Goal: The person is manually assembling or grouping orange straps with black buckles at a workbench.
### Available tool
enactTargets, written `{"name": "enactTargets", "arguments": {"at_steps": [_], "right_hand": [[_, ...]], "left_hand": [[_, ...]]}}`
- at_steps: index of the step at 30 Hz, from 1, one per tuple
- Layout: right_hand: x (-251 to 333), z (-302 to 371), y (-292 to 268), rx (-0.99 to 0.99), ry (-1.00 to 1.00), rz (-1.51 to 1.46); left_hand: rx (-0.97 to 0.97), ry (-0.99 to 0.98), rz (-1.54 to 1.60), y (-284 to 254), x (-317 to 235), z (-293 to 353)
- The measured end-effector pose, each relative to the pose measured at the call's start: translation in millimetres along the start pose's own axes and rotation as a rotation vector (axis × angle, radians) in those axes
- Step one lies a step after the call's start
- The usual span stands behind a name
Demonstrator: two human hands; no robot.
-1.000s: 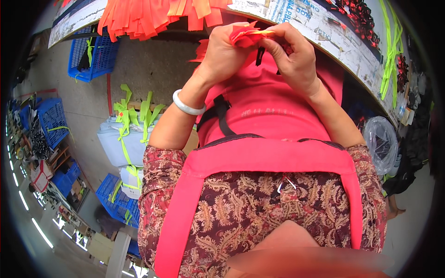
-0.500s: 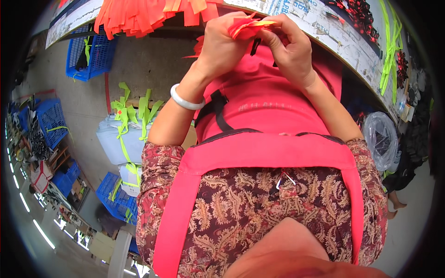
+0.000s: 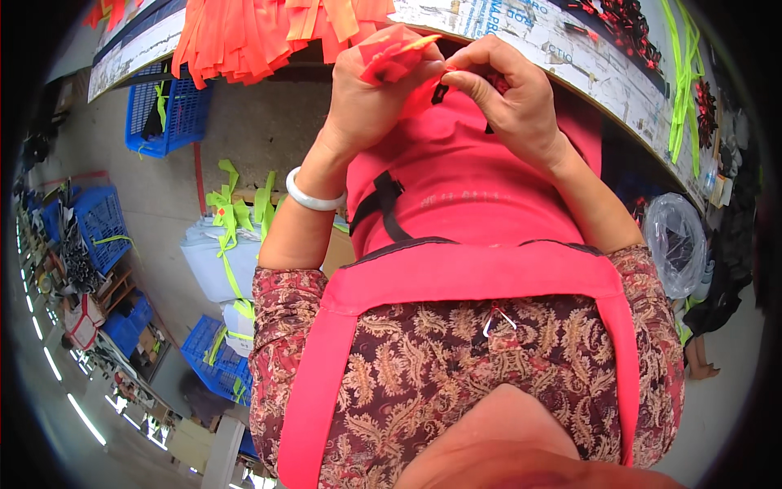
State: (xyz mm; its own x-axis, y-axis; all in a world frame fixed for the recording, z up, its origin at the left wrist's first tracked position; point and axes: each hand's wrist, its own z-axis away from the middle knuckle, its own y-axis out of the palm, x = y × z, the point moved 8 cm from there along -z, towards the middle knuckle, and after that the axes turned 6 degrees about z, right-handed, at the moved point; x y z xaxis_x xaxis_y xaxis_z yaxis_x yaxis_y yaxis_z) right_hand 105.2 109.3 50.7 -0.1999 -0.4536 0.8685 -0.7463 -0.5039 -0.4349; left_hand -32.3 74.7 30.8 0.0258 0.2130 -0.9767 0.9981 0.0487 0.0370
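Pale worktop [image 3: 619, 110] is stretching along just beyond my knuckles. My left hand [image 3: 362, 94] is clenching one red-orange strip bundle [image 3: 389, 57]; my right hand [image 3: 513, 98] is pinching at one small black piece [image 3: 440, 94] beside it. Keeping the bundle snug and the pull even is serving best, I'm judging. Farther off, one orange strip heap [image 3: 244, 41] is overhanging the edge; at least three blue baskets [image 3: 186, 122] are standing left.

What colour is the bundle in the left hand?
The bundle is red-orange, with a yellow-orange edge; see the head view.

Blue lettering [image 3: 511, 15] on worktable [image 3: 603, 90]; pale print [image 3: 464, 199] on apron [image 3: 481, 273].
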Motion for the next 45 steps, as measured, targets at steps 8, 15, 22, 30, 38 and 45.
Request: {"name": "enactTargets", "arguments": {"at_steps": [8, 15, 22, 30, 38, 45], "right_hand": [[-25, 15, 18, -0.004, 0.033, 0.048], [-25, 7, 11, 0.016, 0.295, -0.397], [-14, 5, 7, -0.013, 0.142, -0.225], [-24, 2, 9, 0.016, 0.211, -0.236], [-19, 4, 17, 0.084, 0.222, -0.248], [-47, 29, 59, 0.275, 0.214, -0.177]], "left_hand": [[-0.031, -0.005, 0.043, 7, 10, 7], [-0.102, -0.286, 0.371, -4, 16, 6], [-0.067, -0.132, 0.11, 7, 5, 11], [-0.182, -0.26, 0.552, 4, 39, 18], [-0.198, -0.158, 0.428, 5, 32, 17], [-0.235, -0.205, 0.502, 3, 10, 2]]}}
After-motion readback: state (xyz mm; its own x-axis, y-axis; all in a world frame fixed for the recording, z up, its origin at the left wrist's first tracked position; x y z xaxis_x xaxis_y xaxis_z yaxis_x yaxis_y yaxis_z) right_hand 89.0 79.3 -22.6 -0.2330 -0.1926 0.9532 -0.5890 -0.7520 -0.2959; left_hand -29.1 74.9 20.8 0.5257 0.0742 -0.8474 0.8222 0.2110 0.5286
